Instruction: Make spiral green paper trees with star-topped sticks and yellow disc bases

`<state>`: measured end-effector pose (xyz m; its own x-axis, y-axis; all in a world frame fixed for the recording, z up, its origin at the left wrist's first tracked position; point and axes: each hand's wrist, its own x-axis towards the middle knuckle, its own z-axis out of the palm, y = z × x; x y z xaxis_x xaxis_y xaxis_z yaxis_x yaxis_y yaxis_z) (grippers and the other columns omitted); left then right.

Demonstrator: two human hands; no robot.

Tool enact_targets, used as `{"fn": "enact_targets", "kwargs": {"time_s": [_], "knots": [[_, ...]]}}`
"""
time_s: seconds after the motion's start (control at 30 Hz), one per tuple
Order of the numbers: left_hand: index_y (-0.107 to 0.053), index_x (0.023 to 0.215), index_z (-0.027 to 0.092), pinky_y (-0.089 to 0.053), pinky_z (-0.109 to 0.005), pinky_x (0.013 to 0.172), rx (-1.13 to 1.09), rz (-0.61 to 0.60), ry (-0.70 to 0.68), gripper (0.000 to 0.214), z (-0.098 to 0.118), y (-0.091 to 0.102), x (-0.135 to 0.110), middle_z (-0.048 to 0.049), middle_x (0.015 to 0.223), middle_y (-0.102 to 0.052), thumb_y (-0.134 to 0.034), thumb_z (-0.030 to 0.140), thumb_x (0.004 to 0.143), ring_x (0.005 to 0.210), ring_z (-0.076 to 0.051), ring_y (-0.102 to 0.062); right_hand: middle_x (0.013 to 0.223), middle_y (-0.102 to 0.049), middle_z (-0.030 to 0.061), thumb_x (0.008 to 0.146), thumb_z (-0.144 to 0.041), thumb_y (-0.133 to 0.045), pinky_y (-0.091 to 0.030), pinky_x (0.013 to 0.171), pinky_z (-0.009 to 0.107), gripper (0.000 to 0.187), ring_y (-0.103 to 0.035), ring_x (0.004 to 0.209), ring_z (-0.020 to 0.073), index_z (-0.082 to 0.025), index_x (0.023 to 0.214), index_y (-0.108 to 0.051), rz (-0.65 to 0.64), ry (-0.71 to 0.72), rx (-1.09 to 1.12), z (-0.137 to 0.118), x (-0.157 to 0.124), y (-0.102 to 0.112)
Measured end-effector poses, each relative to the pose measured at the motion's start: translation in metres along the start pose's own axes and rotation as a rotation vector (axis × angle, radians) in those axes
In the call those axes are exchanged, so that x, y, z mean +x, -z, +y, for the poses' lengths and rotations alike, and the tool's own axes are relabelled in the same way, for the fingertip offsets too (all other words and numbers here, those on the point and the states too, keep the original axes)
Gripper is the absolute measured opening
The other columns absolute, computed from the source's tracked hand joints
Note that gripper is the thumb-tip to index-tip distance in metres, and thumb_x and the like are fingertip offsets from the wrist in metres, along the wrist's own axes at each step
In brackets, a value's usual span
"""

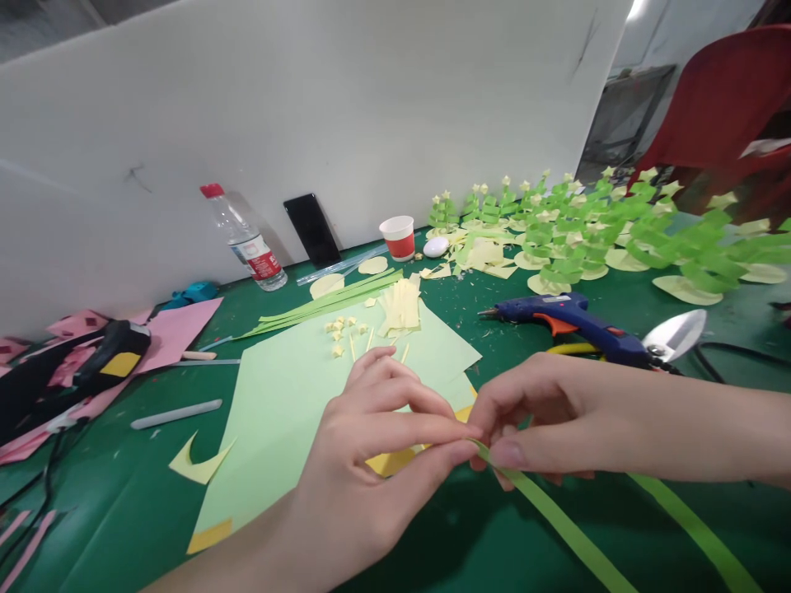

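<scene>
Between my two hands runs a green paper strip (559, 523), pinched near its end. My left hand (383, 453) grips the tip between thumb and forefinger, over the pale green paper sheet (278, 436). Close beside it, my right hand (549, 420) holds the same strip between thumb and fingers. A second length of green paper (698, 527) trails from under my right hand to the lower right; whether it belongs to the same strip is hidden. Small folded paper stars (337, 351) and a stack of pale yellow strips (400, 306) lie on the sheet.
A blue glue gun (574, 321) and scissors (673, 336) lie right of my hands. Several green paper plants (593, 231) stand at the back right. Against the white board are a bottle (250, 243), a phone (312, 229) and a paper cup (399, 239). Pink paper (179, 329) lies left.
</scene>
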<state>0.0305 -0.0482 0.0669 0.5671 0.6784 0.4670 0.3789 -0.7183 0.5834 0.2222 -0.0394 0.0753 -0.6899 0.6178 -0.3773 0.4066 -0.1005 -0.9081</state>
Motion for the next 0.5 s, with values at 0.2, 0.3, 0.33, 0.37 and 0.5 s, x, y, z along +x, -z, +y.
{"fn": "enact_targets", "kwargs": {"time_s": [0.2,0.3,0.33,0.37,0.5], "knots": [[-0.069,0.063,0.021,-0.039,-0.036,0.080,-0.055,0.008,0.053,0.009,0.0015,0.0025,0.0004,0.0021,0.060,-0.066,-0.067,0.015,0.070,0.059,-0.011,-0.053,0.070,-0.057,-0.0030,0.081,-0.033,-0.051,-0.028,0.047,0.016,0.019,-0.039,0.055,0.0050,-0.021,0.085,-0.064,0.018,0.027,-0.082,-0.0013,-0.0006,-0.0011],[-0.069,0.060,0.022,-0.040,-0.037,0.079,-0.115,-0.001,0.129,0.009,0.0029,0.0018,0.0021,0.0024,0.058,-0.066,-0.070,0.015,0.067,0.058,-0.012,-0.053,0.071,-0.057,-0.0024,0.081,-0.034,-0.050,-0.029,0.050,0.017,0.019,-0.042,0.058,0.0064,-0.022,0.085,-0.064,0.028,0.029,-0.107,-0.0020,-0.0008,-0.0018],[-0.069,0.059,0.022,-0.040,-0.037,0.079,-0.136,-0.007,0.154,0.009,0.0033,0.0014,0.0026,0.0027,0.056,-0.065,-0.072,0.015,0.065,0.058,-0.012,-0.053,0.071,-0.057,-0.0023,0.081,-0.034,-0.050,-0.030,0.050,0.018,0.019,-0.042,0.059,0.0067,-0.022,0.085,-0.065,0.030,0.027,-0.111,-0.0020,-0.0007,-0.0020],[-0.069,0.057,0.021,-0.040,-0.037,0.079,-0.156,-0.009,0.178,0.010,0.0036,0.0009,0.0028,0.0031,0.054,-0.064,-0.072,0.015,0.064,0.057,-0.012,-0.052,0.070,-0.056,-0.0023,0.081,-0.035,-0.050,-0.029,0.050,0.018,0.020,-0.042,0.059,0.0068,-0.022,0.085,-0.065,0.030,0.025,-0.112,-0.0019,-0.0005,-0.0022],[-0.065,0.051,0.020,-0.042,-0.032,0.071,-0.245,-0.013,0.268,0.014,0.0051,-0.0012,0.0018,0.0040,0.051,-0.061,-0.075,0.014,0.061,0.059,-0.012,-0.051,0.068,-0.053,-0.0031,0.080,-0.036,-0.052,-0.027,0.048,0.017,0.020,-0.039,0.058,0.0059,-0.022,0.083,-0.065,0.032,0.032,-0.117,-0.0009,-0.0008,-0.0035]]}}
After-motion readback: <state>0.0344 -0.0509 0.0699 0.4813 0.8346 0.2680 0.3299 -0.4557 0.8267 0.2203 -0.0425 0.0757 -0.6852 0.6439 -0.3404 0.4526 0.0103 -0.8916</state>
